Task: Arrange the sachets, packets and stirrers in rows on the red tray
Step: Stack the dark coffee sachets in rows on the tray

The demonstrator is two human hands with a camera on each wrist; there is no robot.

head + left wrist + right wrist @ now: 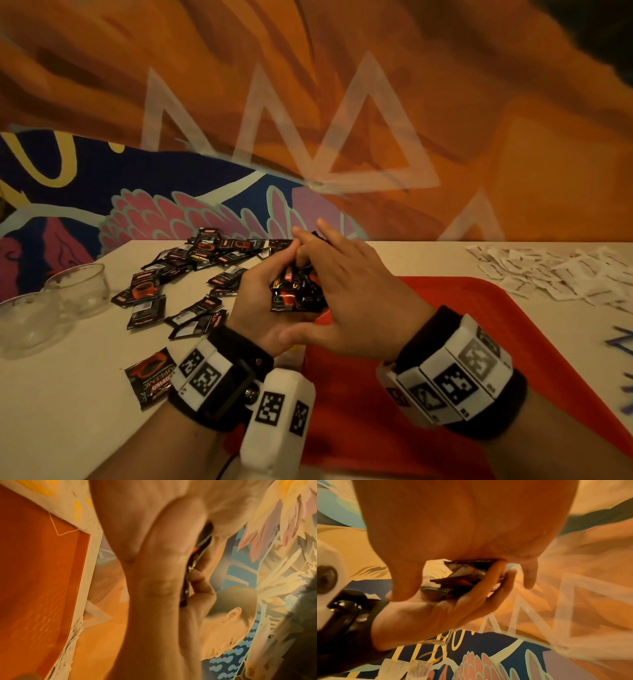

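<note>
My left hand lies palm up over the left edge of the red tray and cups a bundle of black sachets. From above, my right hand covers the bundle, its index finger curled onto the top sachets and its other fingers stretched forward. In the right wrist view the black sachets sit fanned between the right palm and the left hand. The left wrist view shows only the dark edge of the bundle between the two hands. Much of the bundle is hidden.
Several loose black sachets are scattered on the white table left of the tray; one lies by my left wrist. A heap of white sachets lies at the right rear. Two glass bowls stand at the far left.
</note>
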